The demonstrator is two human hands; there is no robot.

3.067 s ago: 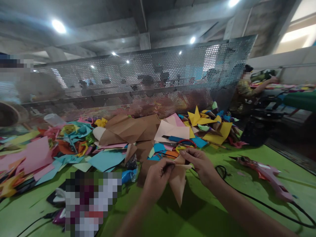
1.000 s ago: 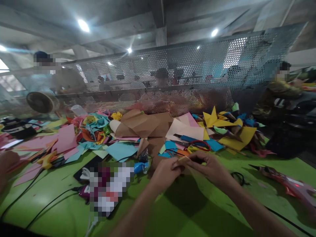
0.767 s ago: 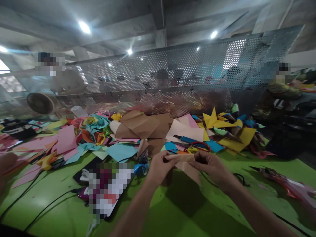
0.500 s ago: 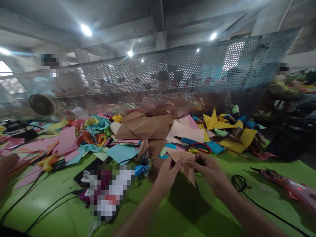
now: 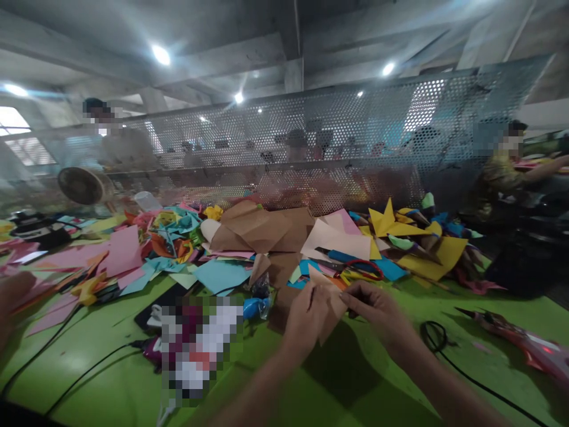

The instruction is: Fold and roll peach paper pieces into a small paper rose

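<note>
A folded piece of light brown paper [image 5: 329, 308] is held over the green table [image 5: 355, 379], its lower point hanging down. My left hand [image 5: 306, 314] is closed on the paper's left side, with part of the paper hidden behind its fingers. At the paper's right edge, my right hand [image 5: 371, 305] pinches it between thumb and fingers. Just beyond the hands lie red-handled scissors [image 5: 367, 267] and a pale peach sheet [image 5: 340, 242]. Brown paper sheets [image 5: 262, 228] are heaped behind, to the left.
A pink glue gun [image 5: 520, 341] with a black cable lies at right. Blue paper [image 5: 222, 274], pink sheets [image 5: 124, 252] and yellow folded stars [image 5: 391, 222] cover the table's far side, before a perforated metal screen [image 5: 267, 142]. Another person's hand [image 5: 15, 290] shows at far left.
The folded paper has turned in my hands, its point now lower left. My left hand has closed further over it, and my right hand has shifted to its right edge. The view has moved slightly.
</note>
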